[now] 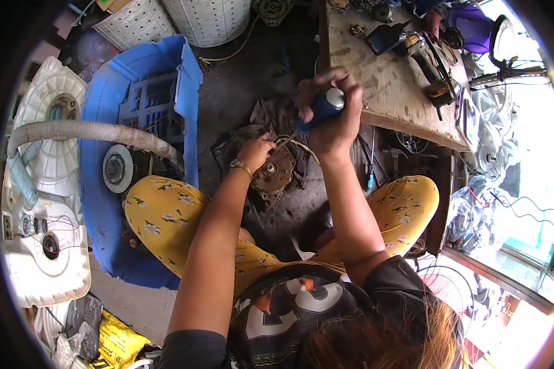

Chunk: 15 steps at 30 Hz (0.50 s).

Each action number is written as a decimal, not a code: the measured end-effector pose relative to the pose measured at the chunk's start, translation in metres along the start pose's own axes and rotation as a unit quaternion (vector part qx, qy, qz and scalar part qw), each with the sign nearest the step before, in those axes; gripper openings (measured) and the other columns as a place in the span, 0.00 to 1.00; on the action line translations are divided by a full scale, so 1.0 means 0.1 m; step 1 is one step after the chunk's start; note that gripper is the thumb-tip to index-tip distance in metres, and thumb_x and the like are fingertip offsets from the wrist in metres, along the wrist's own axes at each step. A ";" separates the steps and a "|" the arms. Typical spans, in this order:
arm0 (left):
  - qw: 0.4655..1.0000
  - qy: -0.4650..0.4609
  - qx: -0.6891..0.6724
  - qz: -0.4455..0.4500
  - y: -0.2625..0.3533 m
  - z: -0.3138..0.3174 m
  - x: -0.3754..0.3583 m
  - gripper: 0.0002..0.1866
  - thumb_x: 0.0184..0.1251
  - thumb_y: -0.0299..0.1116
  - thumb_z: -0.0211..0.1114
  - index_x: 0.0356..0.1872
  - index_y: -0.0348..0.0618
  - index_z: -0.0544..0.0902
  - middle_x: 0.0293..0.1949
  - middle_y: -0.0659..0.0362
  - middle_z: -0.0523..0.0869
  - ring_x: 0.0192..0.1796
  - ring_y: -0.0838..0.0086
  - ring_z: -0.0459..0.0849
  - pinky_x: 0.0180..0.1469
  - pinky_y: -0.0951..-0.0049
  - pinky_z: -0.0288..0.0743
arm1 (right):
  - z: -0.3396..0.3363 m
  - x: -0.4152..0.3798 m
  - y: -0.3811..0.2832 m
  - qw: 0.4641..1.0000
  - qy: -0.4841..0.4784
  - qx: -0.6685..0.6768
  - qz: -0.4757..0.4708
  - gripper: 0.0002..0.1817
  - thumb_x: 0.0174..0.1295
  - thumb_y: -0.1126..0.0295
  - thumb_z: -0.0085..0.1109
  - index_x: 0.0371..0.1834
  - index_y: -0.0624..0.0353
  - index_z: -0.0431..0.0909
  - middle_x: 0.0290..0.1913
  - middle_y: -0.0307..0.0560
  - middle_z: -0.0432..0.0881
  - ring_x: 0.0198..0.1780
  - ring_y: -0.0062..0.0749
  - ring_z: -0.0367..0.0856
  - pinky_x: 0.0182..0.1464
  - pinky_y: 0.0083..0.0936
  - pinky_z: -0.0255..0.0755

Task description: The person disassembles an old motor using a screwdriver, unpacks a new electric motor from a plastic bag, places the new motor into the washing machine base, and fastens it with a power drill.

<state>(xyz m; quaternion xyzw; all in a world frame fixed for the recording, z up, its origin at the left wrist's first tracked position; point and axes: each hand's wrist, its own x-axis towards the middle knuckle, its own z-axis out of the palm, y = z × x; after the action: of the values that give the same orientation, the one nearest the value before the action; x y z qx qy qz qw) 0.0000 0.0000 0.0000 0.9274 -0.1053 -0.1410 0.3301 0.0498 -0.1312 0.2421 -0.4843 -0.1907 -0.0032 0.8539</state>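
Observation:
A rusty round motor part (273, 173) with a central shaft lies on a dark cloth (229, 142) on the floor between my knees. My left hand (256, 152), with a watch at the wrist, rests at its upper left edge, fingers closed around the lower end of a thin metal shaft. My right hand (333, 117) is raised to the upper right of the motor part, its fingers wrapped round the blue handle of a screwdriver (327, 106). The screwdriver slants down left, its tip by my left fingers. What lies under those fingers is hidden.
A blue plastic washer body (89, 184) stands at the left, a grey hose (98, 130) across it. White tub parts (61, 270) lie beyond. At the upper right is a wooden table (375, 80) with tools; a hammer (395, 161) and another screwdriver (370, 175) are below it.

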 end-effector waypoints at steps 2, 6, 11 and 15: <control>0.997 0.042 0.053 0.033 0.07 -0.06 -0.03 0.13 0.51 0.23 0.62 0.40 0.43 0.84 0.59 0.48 0.74 0.47 0.58 0.82 0.50 0.65 0.76 | 0.00 0.02 0.05 0.994 -0.049 -0.023 -0.095 0.25 0.58 0.47 0.57 0.42 0.56 0.61 0.20 0.48 0.70 0.21 0.26 0.69 0.29 0.22 0.64; 0.997 0.056 0.039 0.040 0.11 -0.03 -0.01 0.13 0.53 0.23 0.59 0.40 0.44 0.84 0.55 0.50 0.77 0.44 0.58 0.83 0.47 0.63 0.76 | 0.07 0.03 -0.01 0.961 0.062 -0.207 -0.174 0.22 0.62 0.49 0.51 0.39 0.59 0.64 0.28 0.46 0.72 0.25 0.22 0.70 0.27 0.17 0.64; 0.998 0.041 0.040 0.029 0.11 -0.05 -0.03 0.12 0.55 0.26 0.55 0.39 0.46 0.84 0.51 0.53 0.80 0.39 0.61 0.84 0.45 0.62 0.77 | 0.00 0.10 -0.11 0.998 -0.033 -0.051 -0.022 0.25 0.70 0.48 0.34 0.33 0.61 0.68 0.30 0.44 0.72 0.24 0.21 0.70 0.25 0.15 0.64; 0.997 0.050 0.043 0.028 0.07 -0.01 -0.04 0.12 0.56 0.27 0.54 0.38 0.47 0.84 0.51 0.53 0.80 0.38 0.61 0.84 0.45 0.62 0.77 | -0.03 0.10 -0.02 0.996 -0.063 -0.016 -0.066 0.22 0.67 0.46 0.42 0.36 0.56 0.63 0.20 0.42 0.67 0.19 0.26 0.69 0.27 0.21 0.67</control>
<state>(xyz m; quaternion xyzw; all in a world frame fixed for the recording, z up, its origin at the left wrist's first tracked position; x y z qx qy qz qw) -0.0038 -0.0035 0.0060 0.9432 -0.1208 -0.0808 0.2986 0.0598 -0.1331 0.2451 -0.4834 -0.2752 -0.0321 0.8304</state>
